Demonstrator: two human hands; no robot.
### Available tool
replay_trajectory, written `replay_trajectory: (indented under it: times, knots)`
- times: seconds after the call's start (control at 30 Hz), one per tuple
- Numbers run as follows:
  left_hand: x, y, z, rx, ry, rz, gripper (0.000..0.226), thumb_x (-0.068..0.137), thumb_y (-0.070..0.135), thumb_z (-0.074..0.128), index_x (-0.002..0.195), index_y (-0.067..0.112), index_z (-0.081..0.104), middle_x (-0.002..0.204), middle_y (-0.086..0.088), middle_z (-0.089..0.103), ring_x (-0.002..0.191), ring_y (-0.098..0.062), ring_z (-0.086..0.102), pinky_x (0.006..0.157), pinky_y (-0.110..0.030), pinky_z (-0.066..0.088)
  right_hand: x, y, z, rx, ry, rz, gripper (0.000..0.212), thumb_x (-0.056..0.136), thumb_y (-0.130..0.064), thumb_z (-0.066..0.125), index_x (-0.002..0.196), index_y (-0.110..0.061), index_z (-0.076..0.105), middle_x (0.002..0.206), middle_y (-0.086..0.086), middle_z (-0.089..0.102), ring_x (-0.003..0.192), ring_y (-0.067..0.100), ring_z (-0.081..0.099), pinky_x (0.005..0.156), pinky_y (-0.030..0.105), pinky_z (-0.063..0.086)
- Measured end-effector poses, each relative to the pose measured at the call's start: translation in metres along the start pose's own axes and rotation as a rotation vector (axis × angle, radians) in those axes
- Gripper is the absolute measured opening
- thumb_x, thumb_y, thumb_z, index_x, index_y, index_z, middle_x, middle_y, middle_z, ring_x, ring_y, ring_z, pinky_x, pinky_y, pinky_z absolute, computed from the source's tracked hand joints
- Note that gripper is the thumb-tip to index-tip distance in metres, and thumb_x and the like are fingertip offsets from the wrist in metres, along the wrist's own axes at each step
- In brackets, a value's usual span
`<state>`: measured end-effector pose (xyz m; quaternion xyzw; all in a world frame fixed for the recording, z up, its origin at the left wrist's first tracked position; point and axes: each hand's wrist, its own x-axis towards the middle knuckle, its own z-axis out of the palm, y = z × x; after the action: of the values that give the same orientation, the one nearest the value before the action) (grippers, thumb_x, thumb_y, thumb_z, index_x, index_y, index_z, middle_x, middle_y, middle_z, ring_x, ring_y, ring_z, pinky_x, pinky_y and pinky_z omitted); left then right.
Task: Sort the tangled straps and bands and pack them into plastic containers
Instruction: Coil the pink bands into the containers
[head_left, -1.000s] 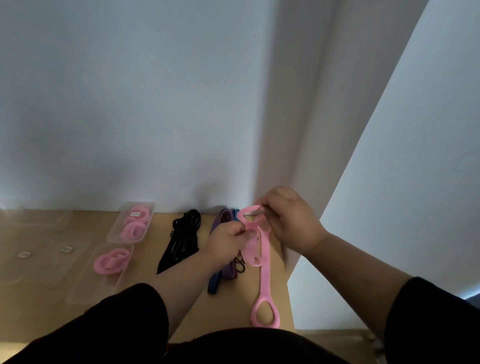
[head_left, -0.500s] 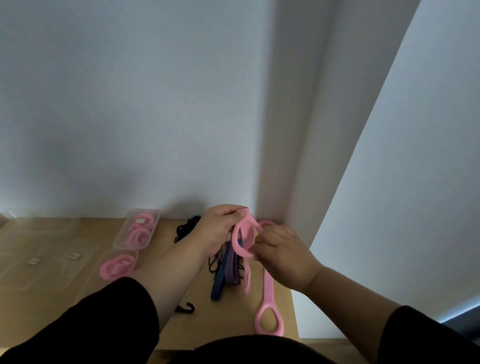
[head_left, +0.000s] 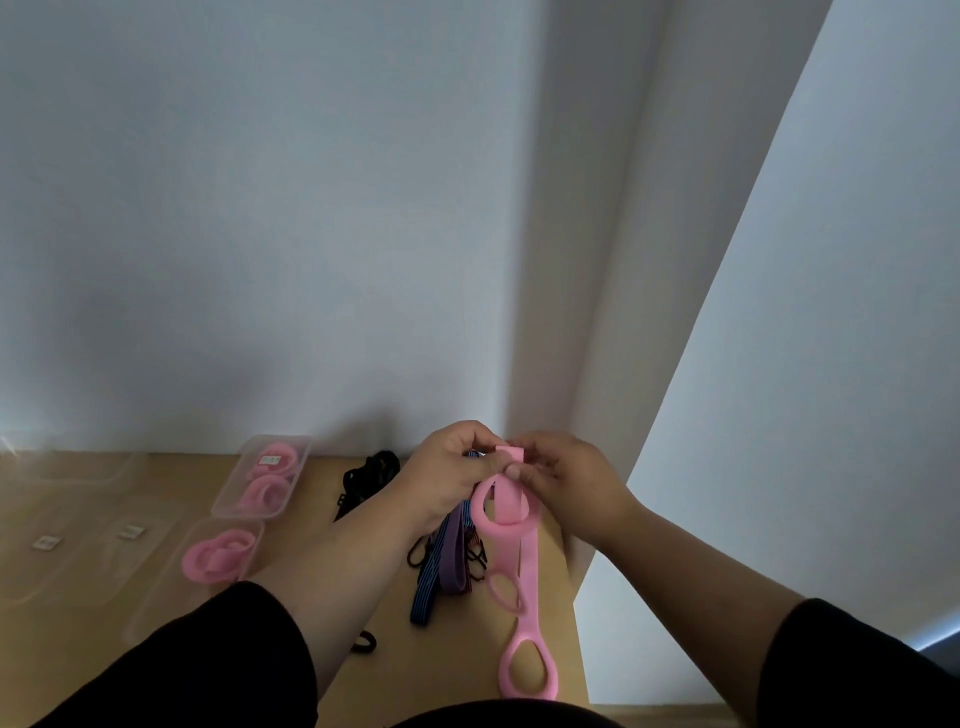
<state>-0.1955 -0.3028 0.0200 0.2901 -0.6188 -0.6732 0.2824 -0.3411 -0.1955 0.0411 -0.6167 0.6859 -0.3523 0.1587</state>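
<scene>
Head | both hands pinch pink strap (head_left: 511, 551) top | hangs lengthwise toward viewer

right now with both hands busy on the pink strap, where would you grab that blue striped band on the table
Take the blue striped band at its near end, coming from the front-left: that end juts clear toward the table edge, while its far part runs beside the purple band and under the left hand.

1. This is looking like a room in a home: a small wooden table (head_left: 291, 525) is sitting against a plain white wall (head_left: 260, 234).
2. Right of the table, a wall corner (head_left: 571, 312) is sticking out.
</scene>
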Motion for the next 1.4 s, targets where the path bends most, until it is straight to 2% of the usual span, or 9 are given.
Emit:
replay_trajectory:
  times: [0.13,0.23,0.33,0.5,0.87,1.03,1.13,1.27,1.4]
  knots:
    - [0.001,0.000,0.000,-0.058,-0.002,-0.038,0.017,0.087,0.009,0.075,0.097,0.007,0.062,0.089,-0.011,0.065,0.078,-0.020,0.063,0.071,-0.033,0.053,0.004,-0.007,-0.002,0.079,0.062,0.082,0.011,0.095,-0.025,0.068,0.086,-0.032,0.067,0.079,-0.015,0.066,0.074,0.001,0.060,0.062,0.011,0.042]
    - [-0.002,-0.001,-0.003,-0.169,-0.090,-0.054,0.040,0.081,0.020,0.077,0.114,0.001,0.065,0.102,-0.016,0.069,0.094,-0.028,0.067,0.090,-0.042,0.053,0.008,-0.014,-0.006,0.130,0.085,0.072,0.018,0.093,-0.017,0.068,0.083,-0.031,0.066,0.077,-0.013,0.067,0.071,0.001,0.061,0.061,0.012,0.045]
    - [-0.005,-0.008,-0.008,-0.039,-0.141,-0.040,0.031,0.087,0.012,0.073,0.113,-0.002,0.067,0.107,-0.019,0.073,0.103,-0.033,0.069,0.096,-0.042,0.054,0.013,-0.021,-0.011,0.158,0.107,0.076,0.014,0.093,-0.016,0.068,0.084,-0.027,0.067,0.076,-0.012,0.066,0.068,-0.001,0.059,0.059,0.011,0.044]
    - [-0.011,-0.017,-0.006,0.101,-0.114,-0.055,0.013,0.091,0.014,0.070,0.103,0.012,0.074,0.104,-0.027,0.070,0.091,-0.032,0.067,0.089,-0.049,0.054,0.027,-0.028,-0.021,0.171,0.152,0.064,0.013,0.093,-0.016,0.069,0.085,-0.026,0.067,0.080,-0.013,0.067,0.075,0.003,0.060,0.065,0.015,0.046]
    - [-0.015,-0.015,0.010,-0.068,0.011,-0.258,0.035,0.099,0.032,0.058,0.113,0.001,0.068,0.100,-0.019,0.075,0.093,-0.041,0.072,0.076,-0.041,0.059,0.035,-0.029,-0.026,0.009,0.212,-0.096,0.009,0.093,-0.013,0.068,0.089,-0.021,0.067,0.084,-0.019,0.059,0.085,-0.003,0.055,0.066,0.005,0.038]
    - [-0.013,-0.012,0.008,-0.254,0.033,-0.309,0.021,0.097,0.018,0.061,0.104,0.003,0.074,0.100,-0.023,0.073,0.093,-0.039,0.070,0.101,-0.058,0.049,0.024,-0.012,-0.016,-0.165,0.107,-0.289,0.016,0.089,-0.006,0.064,0.100,-0.015,0.070,0.094,-0.015,0.057,0.084,0.001,0.050,0.074,0.005,0.036]
    - [-0.014,-0.013,0.002,-0.328,-0.046,-0.379,0.025,0.096,0.009,0.050,0.106,0.006,0.073,0.112,-0.024,0.071,0.107,-0.040,0.068,0.099,-0.052,0.051,0.013,-0.007,-0.008,-0.213,0.024,-0.388,0.014,0.091,-0.012,0.061,0.101,-0.016,0.070,0.094,-0.009,0.062,0.079,0.003,0.055,0.069,0.005,0.039]
    - [-0.019,-0.014,-0.003,-0.489,-0.116,-0.439,0.034,0.085,-0.001,0.045,0.110,0.005,0.068,0.099,-0.020,0.069,0.092,-0.036,0.068,0.083,-0.052,0.055,0.002,0.000,0.000,-0.258,-0.005,-0.477,0.021,0.090,-0.023,0.053,0.099,-0.013,0.069,0.091,0.001,0.067,0.071,0.015,0.062,0.062,0.019,0.049]
    - [-0.021,-0.021,-0.011,-0.666,-0.224,-0.394,0.056,0.070,0.000,0.054,0.125,-0.007,0.062,0.115,-0.026,0.063,0.108,-0.041,0.061,0.102,-0.058,0.047,-0.001,0.014,0.010,-0.345,-0.046,-0.530,0.009,0.090,-0.017,0.068,0.098,-0.014,0.069,0.089,0.001,0.069,0.074,0.020,0.061,0.063,0.035,0.054]
